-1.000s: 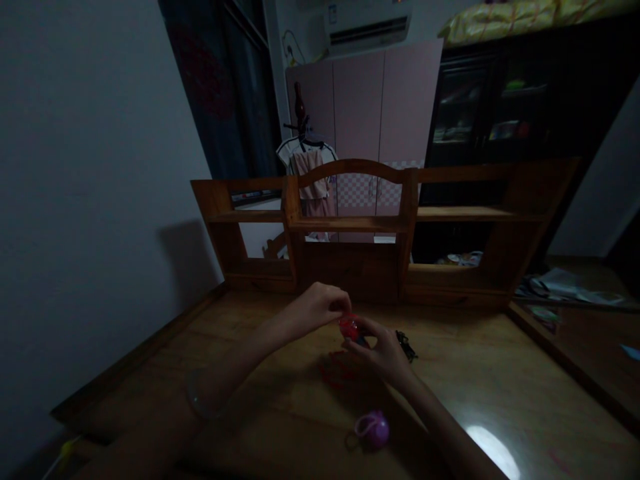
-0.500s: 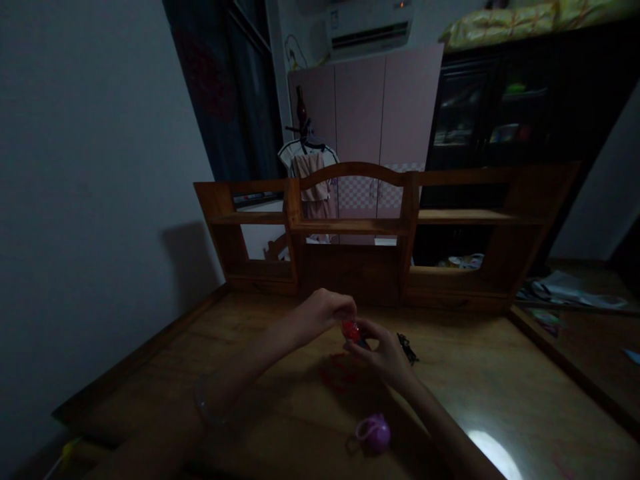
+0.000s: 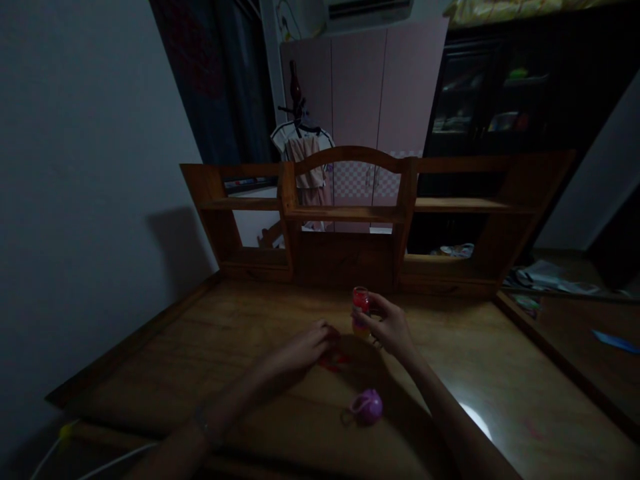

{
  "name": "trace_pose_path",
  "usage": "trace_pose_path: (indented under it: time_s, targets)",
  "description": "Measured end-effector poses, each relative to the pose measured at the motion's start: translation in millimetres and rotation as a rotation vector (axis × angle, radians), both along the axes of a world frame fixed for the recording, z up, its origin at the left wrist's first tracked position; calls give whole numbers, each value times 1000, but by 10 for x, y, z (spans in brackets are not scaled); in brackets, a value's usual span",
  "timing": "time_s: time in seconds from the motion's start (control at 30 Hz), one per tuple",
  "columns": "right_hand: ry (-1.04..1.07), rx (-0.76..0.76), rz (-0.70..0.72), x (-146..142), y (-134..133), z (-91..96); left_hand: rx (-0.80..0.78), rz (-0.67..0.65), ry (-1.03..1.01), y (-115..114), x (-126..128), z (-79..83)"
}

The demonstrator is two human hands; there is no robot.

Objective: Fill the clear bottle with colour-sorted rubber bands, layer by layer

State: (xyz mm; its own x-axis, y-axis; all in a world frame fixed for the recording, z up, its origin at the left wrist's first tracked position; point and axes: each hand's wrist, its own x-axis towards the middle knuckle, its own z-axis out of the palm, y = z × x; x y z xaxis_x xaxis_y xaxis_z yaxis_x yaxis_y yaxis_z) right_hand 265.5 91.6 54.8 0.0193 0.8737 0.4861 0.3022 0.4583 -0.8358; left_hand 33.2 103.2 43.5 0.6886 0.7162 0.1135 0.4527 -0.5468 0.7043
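My right hand (image 3: pixel 391 328) grips a small clear jar (image 3: pixel 361 308) and holds it upright above the table, its mouth up. Red stuff shows in the upper part of the jar, with purple and yellow tones lower down. Low over the table, my left hand (image 3: pixel 314 341) has its fingers curled downward at a small red pile (image 3: pixel 334 361). Whether something is pinched in those fingers is hidden in the dim light. A purple ball (image 3: pixel 369 407) with a loop strap lies nearer to me. Some dark thin item (image 3: pixel 376 341) is partly hidden behind my right hand.
A wooden shelf unit (image 3: pixel 345 213) stands along the table's far edge. The white wall (image 3: pixel 90 200) bounds the left side. A raised wooden edge (image 3: pixel 565 357) runs down the right. A white cord (image 3: pixel 117 459) lies at the lower left.
My left hand has left the jar and moved down and left to the red pile. My right hand now holds the jar upright, slightly higher. The view has tilted down a little.
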Motion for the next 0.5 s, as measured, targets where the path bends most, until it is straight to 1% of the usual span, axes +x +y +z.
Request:
trace_pose_path:
  time_s: [0.07, 0.17, 0.23, 0.3, 0.5]
  targets:
    - [8, 5, 3, 1, 9, -7, -82, 4, -8, 10, 68, 25]
    - [14, 12, -5, 1, 15, -16, -267, 6, -30, 4, 114, 78]
    - [10, 5, -6, 0, 12, -18, -336, -19, -11, -4, 114, 101]
    - [-3, 0, 1, -4, 7, -22, -316, -61, 41, 7, 110, 123]
    - [-52, 19, -6, -21, 5, -49, -174, -199, 201, 84, 142, 205]
